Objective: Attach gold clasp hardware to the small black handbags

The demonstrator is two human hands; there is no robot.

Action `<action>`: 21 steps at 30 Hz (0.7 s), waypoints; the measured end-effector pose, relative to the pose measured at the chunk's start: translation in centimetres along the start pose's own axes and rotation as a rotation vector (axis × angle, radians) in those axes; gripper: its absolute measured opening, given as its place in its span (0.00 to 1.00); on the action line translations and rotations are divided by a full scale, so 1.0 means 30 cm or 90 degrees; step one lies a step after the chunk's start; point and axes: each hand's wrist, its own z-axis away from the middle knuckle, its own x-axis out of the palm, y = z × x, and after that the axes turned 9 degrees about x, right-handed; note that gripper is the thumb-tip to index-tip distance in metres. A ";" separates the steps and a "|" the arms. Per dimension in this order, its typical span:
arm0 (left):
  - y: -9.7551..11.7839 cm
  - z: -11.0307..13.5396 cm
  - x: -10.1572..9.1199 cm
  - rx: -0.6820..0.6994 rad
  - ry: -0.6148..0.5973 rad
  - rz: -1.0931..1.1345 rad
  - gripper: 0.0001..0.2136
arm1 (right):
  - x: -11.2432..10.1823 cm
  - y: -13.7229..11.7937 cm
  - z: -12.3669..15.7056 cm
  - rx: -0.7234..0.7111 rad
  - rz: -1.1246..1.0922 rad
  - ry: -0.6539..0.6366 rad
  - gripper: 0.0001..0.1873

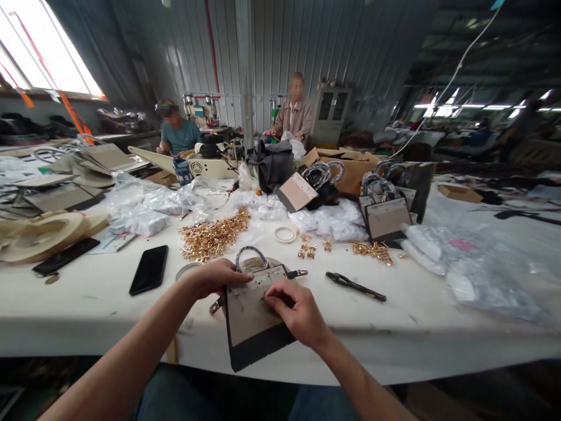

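Note:
In front of me, at the table's near edge, lies a handbag panel [249, 316] with a beige backing, a dark border and a plastic-wrapped handle [252, 250]. My left hand [219, 276] grips its upper left edge, the thumb lying on the backing. Over the middle of the panel, my right hand [295, 310] has thumb and forefinger pinched together. Whatever sits in that pinch is too small to name. Gold metal clasps stick out at both sides of the panel. A black pen-like tool [356, 286] rests to the right.
Gold hardware [214, 234] is heaped behind the panel, with a smaller pile [371, 252] to the right. A black phone [149, 269] and tape rolls [48, 237] lie left. Other bag panels [388, 217] and plastic-wrapped packs [468, 263] stand right. Two people sit across the table.

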 end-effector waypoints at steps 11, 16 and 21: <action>-0.074 -0.062 0.012 -0.016 -0.142 0.265 0.21 | 0.001 0.003 -0.010 -0.042 -0.003 -0.020 0.03; -0.103 -0.075 0.017 -0.013 -0.164 0.307 0.18 | 0.002 0.005 -0.017 -0.025 0.013 -0.026 0.03; -0.119 -0.103 0.022 -0.037 -0.163 0.323 0.18 | 0.007 0.011 -0.016 -0.012 -0.002 -0.030 0.03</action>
